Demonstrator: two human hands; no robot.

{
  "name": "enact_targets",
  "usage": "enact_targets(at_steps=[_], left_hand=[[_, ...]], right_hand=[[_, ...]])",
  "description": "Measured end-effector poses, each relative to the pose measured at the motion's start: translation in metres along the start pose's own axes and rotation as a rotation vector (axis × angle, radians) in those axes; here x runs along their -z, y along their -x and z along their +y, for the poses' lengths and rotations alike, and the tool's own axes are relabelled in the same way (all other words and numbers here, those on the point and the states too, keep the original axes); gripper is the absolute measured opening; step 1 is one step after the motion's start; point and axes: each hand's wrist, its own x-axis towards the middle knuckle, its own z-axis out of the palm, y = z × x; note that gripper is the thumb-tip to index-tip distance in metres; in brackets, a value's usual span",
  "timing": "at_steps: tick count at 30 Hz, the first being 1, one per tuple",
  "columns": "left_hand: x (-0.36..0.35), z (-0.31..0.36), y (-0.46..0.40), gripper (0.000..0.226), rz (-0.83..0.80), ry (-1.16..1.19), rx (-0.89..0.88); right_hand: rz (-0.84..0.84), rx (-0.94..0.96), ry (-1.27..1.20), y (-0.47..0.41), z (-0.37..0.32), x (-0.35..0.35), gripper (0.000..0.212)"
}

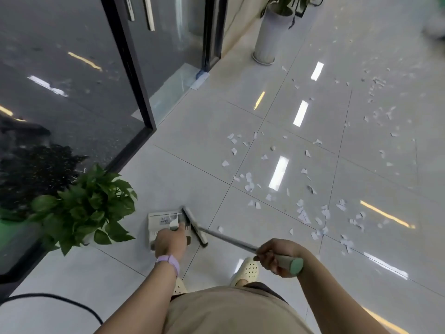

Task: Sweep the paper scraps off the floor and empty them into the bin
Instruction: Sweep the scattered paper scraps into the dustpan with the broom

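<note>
2 potted plants stand along the left side of the tiled floor (192, 169): a leafy green plant (89, 203) just beside the dustpan, against the dark glass wall (72, 92), and a tall white planter (272, 34) farther off near the glass door's black frame (130, 61); a black cable (60, 300) curves over the tiles at lower left. Dozens of paper scraps (303, 213) (too many and too small to count) lie scattered over the tiles to the right of the broom and on toward the far right; 1 scrap (220, 229) sits just beside the broom handle, apart from the rest. 1 white dustpan (160, 222) rests on the floor, and the left hand (169, 242), with a lilac wristband (171, 261), curls round its upright handle; 1 broom head (195, 225) lies touching the dustpan's right edge, its bristle strip on the tiles. The right hand (277, 257) grips the grey broom handle (228, 241) near its pale green end cap (296, 266). 2 cream perforated clogs (248, 271) show between the arms; the left one is mostly hidden by the forearm. No bin appears in view.
</note>
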Motion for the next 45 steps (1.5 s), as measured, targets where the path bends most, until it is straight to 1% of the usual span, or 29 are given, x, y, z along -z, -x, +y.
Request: enact_targets(at_steps=[3,5,9,11,12,14,18,21,24,27,31,35,37,39,42,45], left_hand=[[-0.011,0.014,0.035,0.044,-0.013,0.036,-0.036],[-0.028,0.021,0.051,0.033,-0.053,0.039,-0.051],[-0.07,0.037,0.081,0.038,-0.106,-0.078,-0.109],[-0.092,0.044,0.094,0.038,-0.099,-0.13,-0.149],[-0.102,0.047,0.1,0.038,-0.09,-0.15,-0.17],[-0.117,0.054,0.113,0.038,-0.059,-0.174,-0.192],[-0.136,0.072,0.134,0.041,-0.007,-0.159,-0.207],[-0.147,0.087,0.139,0.041,0.002,-0.147,-0.22],[-0.154,0.101,0.139,0.041,0.001,-0.173,-0.274],[-0.157,0.118,0.135,0.042,0.001,-0.171,-0.312],[-0.155,0.142,0.121,0.044,0.03,-0.123,-0.316],[-0.149,0.172,0.095,0.05,0.061,-0.078,-0.301],[-0.141,0.19,0.074,0.051,0.058,-0.072,-0.298],[-0.13,0.209,0.052,0.048,0.059,-0.081,-0.293],[-0.112,0.234,0.022,0.043,0.057,-0.081,-0.29],[-0.093,0.251,-0.008,0.036,0.043,-0.081,-0.301]], right_hand=[[0.054,0.022,0.014,-0.001,-0.012,0.039,0.014],[0.109,0.041,0.045,0.005,-0.027,0.074,0.014],[0.245,0.133,-0.038,0.004,-0.056,0.154,0.007],[0.315,0.196,-0.047,-0.005,-0.074,0.184,0.013],[0.368,0.235,-0.009,-0.01,-0.083,0.193,0.015],[0.463,0.322,0.07,-0.017,-0.099,0.198,0.014],[0.587,0.456,0.123,-0.012,-0.122,0.194,0.012],[0.557,0.52,0.056,0.005,-0.137,0.198,0.007],[0.474,0.561,-0.038,0.028,-0.153,0.207,0.003],[0.391,0.552,-0.068,0.053,-0.167,0.21,0.004],[0.293,0.507,-0.11,0.057,-0.178,0.2,0.008],[0.215,0.437,-0.039,0.046,-0.186,0.171,0.01],[0.173,0.401,-0.025,0.039,-0.196,0.153,0.008],[0.122,0.353,-0.051,0.034,-0.21,0.132,0.007],[0.055,0.297,-0.07,0.027,-0.231,0.1,0.012],[-0.002,0.258,-0.109,0.017,-0.255,0.068,0.006]])
